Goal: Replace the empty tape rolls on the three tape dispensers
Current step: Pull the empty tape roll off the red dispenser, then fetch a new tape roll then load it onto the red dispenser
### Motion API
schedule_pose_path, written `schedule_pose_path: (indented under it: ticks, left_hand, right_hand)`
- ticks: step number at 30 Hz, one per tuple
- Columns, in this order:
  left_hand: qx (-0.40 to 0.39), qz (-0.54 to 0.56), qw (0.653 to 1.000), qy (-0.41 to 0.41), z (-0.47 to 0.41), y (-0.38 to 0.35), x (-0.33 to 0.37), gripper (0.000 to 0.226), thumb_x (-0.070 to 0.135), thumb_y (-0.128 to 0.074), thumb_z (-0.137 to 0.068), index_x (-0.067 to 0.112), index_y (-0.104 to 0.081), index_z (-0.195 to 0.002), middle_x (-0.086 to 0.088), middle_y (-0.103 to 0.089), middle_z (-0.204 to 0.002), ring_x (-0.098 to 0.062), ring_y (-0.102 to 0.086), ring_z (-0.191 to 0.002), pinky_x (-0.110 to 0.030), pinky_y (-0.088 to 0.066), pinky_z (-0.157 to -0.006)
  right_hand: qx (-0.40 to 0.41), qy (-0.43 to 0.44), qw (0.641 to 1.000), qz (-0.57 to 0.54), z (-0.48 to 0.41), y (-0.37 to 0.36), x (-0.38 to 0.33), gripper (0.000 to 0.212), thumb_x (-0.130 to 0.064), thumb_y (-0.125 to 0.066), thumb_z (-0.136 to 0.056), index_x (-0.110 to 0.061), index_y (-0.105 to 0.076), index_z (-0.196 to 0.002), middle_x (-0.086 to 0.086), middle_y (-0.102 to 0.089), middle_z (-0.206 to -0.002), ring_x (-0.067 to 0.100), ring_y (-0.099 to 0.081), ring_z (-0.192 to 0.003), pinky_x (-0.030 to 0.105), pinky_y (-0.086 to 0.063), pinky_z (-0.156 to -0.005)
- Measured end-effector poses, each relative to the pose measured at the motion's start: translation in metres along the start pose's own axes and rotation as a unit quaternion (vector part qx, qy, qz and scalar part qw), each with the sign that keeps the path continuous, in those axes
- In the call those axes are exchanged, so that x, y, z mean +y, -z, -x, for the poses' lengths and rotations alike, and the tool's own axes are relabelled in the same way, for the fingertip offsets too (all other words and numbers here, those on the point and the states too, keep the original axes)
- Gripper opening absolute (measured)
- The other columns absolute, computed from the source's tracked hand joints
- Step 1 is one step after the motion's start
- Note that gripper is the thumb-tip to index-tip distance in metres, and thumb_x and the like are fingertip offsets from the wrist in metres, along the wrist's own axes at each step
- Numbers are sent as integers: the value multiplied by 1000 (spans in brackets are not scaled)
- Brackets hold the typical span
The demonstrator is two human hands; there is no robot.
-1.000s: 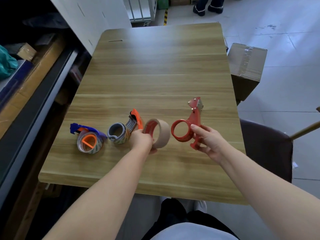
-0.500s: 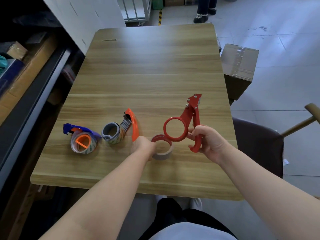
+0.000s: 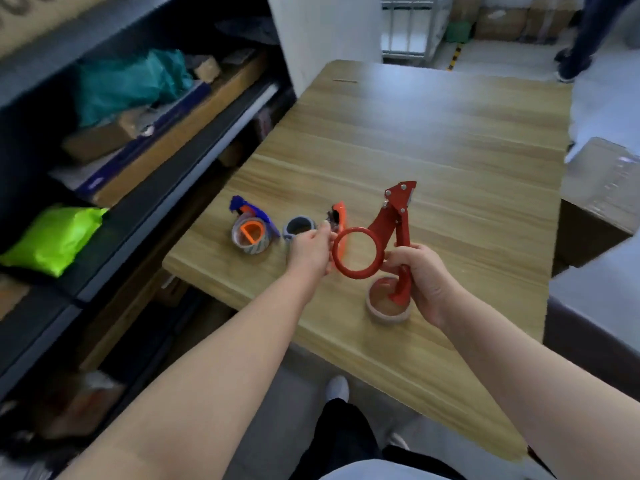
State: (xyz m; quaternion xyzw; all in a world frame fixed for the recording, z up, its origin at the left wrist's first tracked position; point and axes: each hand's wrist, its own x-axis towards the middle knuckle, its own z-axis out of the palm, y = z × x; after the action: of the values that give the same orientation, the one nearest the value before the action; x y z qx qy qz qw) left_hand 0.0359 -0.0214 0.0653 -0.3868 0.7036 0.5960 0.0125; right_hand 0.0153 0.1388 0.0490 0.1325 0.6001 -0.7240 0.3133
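Right hand [image 3: 424,275] grips the red dispenser [image 3: 388,223], left hand [image 3: 310,251] unreadable; its handle could knock the 6 o'clock core [image 3: 384,308] off the table [image 3: 450,150].

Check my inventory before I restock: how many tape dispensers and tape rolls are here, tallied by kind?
Tape dispensers: 3 (red dispenser in the right hand; orange dispenser and blue dispenser on the table)
Rolls on dispensers: 2 (grey roll, patterned roll)
Loose roll on the table: 1
Total: 6
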Motion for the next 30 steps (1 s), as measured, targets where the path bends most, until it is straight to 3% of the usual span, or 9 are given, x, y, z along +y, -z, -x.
schedule_pose_path:
  ticks: [5, 8, 12, 15, 18, 20, 23, 26, 30]
  left_hand:
    - [91, 100, 991, 11, 46, 48, 3, 38, 37, -41, -100, 14, -70, -96, -6, -71, -99, -20, -63, -89, -37, -51, -80]
    - [136, 129, 982, 8, 74, 80, 2, 31, 31, -44, -100, 14, -70, -101, -5, -71, -101, -19, -64, -93, -32, -50, -68]
    - [189, 110, 976, -2, 110, 118, -8, 22, 28, -53, -96, 16, -72, -97, -6, -69, -93, -20, -62, -89, -35, -52, -78]
    - [229, 105, 968, -15, 135, 145, -16, 20, 27, -58, -94, 13, -72, -97, -4, -67, -86, -16, -60, -79, -29, -50, -71]
    - [285, 115, 951, -25, 157, 171, -24, 20, 29, -61, -93, 17, -70, -80, -4, -67, -87, -18, -60, -80, -36, -54, -79]
    - [320, 129, 938, -23, 169, 192, -33, 21, 30, -62, -92, 20, -69, -76, -4, -67, -86, -19, -60, -80, -39, -54, -84]
    - [370, 151, 917, -17, 190, 225, -49, 22, 33, -62, -91, 22, -68, -73, -2, -68, -83, -19, -62, -81, -36, -54, -79]
    - [436, 159, 886, -17, 221, 263, -69, 24, 35, -62, -91, 21, -68, -72, -3, -69, -81, -20, -61, -77, -34, -52, -77]
    - [507, 180, 843, -7, 273, 312, -98, 25, 39, -62, -88, 20, -71, -74, -5, -73, -85, -24, -67, -88, -40, -54, -83]
  right_hand:
    - [-112, 5, 992, 63, 22, -28, -4, 38, -11, -67, -76, -12, -53, -112, 11, -68, -101, 21, -62, -87, 34, -43, -66]
    - [-175, 31, 977, 114, 40, -50, -8, 38, -16, -69, -81, -12, -56, -117, 8, -71, -106, 22, -67, -103, 34, -49, -73]
    - [-249, 46, 954, 161, 66, -83, -10, 14, -21, -68, -86, -19, -63, -99, 7, -74, -102, 21, -68, -102, 36, -52, -82]
    - [-290, 50, 937, 188, 83, -111, -9, 22, -27, -71, -85, -19, -62, -103, 8, -75, -104, 22, -69, -103, 38, -53, -84]
    - [-328, 54, 921, 203, 99, -141, -5, 19, -28, -70, -86, -17, -63, -100, 5, -75, -101, 20, -69, -101, 40, -53, -87]
    - [-358, 50, 907, 214, 111, -164, 1, 17, -28, -69, -88, -15, -66, -99, 5, -75, -98, 17, -69, -94, 35, -53, -78]
    - [-398, 44, 887, 230, 130, -201, 14, 24, -28, -67, -89, -10, -67, -105, 5, -72, -95, 15, -68, -85, 28, -50, -64]
    - [-441, 36, 862, 248, 157, -241, 33, 25, -34, -69, -87, -15, -68, -101, 0, -76, -91, 15, -71, -89, 28, -51, -67]
    - [-504, 31, 822, 264, 209, -289, 62, 36, -43, -71, -83, -19, -68, -110, 1, -78, -97, 16, -72, -94, 30, -52, -70]
